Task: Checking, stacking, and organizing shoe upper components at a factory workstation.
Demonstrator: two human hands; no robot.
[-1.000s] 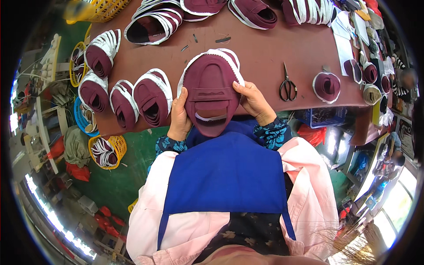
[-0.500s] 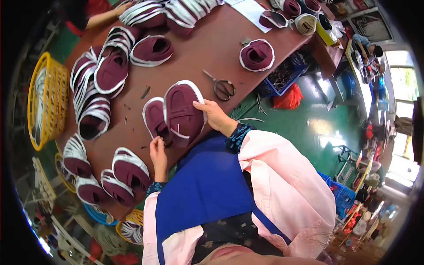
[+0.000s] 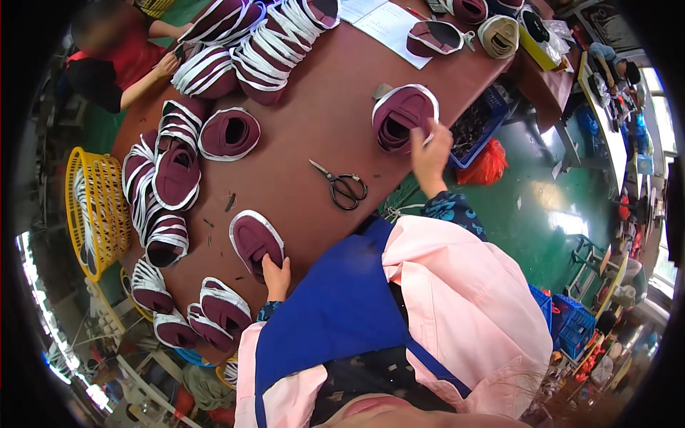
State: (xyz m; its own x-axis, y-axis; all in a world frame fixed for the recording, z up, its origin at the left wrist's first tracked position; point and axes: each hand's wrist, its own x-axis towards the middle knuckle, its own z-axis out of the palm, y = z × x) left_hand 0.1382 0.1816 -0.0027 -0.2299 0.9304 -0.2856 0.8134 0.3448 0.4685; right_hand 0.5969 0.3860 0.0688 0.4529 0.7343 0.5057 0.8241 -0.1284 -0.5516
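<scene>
Apart: left hand [image 3: 277, 277] low, grip holding near maroon upper [image 3: 252, 237]; right hand [image 3: 432, 155] stretched forward, grip touching far upper [image 3: 404, 107], hold unclear.

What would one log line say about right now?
Left hand: touching single maroon upper | Right hand: blurred, at nested maroon uppers | Scissors: on brown table

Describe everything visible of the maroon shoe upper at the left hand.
The shoe upper is maroon and fabric-like, with a white band along its rounded edge and a curved line on top. It lies on or just above the brown table, rounded end toward the picture's upper left. The left hand touches its near end, hiding part.
</scene>
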